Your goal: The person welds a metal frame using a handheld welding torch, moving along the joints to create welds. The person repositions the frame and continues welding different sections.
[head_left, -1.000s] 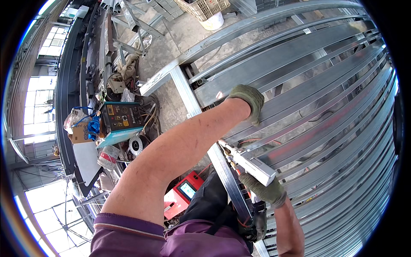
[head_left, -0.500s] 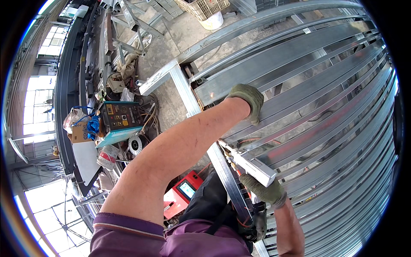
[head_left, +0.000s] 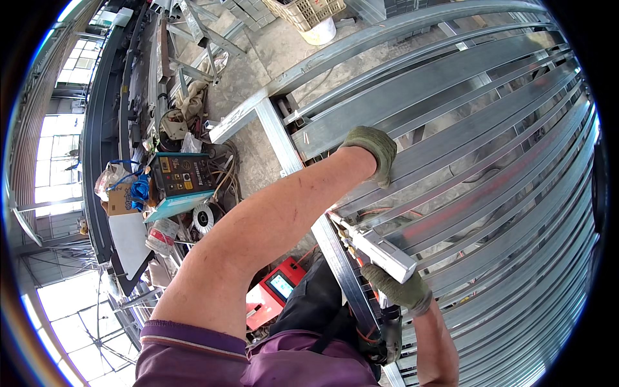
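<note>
My left hand (head_left: 372, 152), in a green knit glove, reaches across the frame with its fingers curled over a wide flat metal slat (head_left: 425, 155). In a matching glove, my right hand (head_left: 398, 287) is closed around a handheld welding gun (head_left: 382, 253) with a boxy silver-white body. The gun's narrow nozzle points up and left, toward the slat ends at the frame's side rail (head_left: 336, 251). My left forearm hides part of that rail. Where the nozzle tip meets the metal is hard to make out.
Parallel slats fill the right side. At the left stand a teal-and-black welding machine (head_left: 184, 177), a wire spool (head_left: 204, 218) and tangled cables. A red machine with a lit screen (head_left: 282, 284) sits by my legs. A plastic crate (head_left: 306, 11) and white bucket (head_left: 320, 32) are at the far side.
</note>
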`<move>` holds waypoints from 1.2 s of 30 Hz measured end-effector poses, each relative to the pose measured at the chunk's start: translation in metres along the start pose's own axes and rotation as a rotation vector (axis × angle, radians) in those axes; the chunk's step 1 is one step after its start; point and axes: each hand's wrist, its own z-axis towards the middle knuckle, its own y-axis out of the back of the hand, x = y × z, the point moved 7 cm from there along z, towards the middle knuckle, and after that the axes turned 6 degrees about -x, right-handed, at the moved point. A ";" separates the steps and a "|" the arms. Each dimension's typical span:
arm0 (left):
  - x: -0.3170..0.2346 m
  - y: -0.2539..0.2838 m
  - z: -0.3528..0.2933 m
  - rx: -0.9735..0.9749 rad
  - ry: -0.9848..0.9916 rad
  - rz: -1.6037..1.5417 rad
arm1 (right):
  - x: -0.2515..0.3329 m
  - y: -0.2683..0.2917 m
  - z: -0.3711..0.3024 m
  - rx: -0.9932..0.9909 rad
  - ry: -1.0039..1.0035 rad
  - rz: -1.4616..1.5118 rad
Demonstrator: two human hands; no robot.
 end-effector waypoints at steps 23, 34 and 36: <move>0.001 -0.002 0.002 -0.022 -0.003 0.014 | -0.011 0.004 -0.006 -0.017 0.028 -0.006; 0.002 -0.001 0.001 -0.014 0.008 0.006 | -0.015 0.004 -0.009 0.014 0.036 0.021; 0.002 0.000 0.001 -0.008 0.013 0.003 | -0.005 0.001 -0.009 0.001 0.106 -0.021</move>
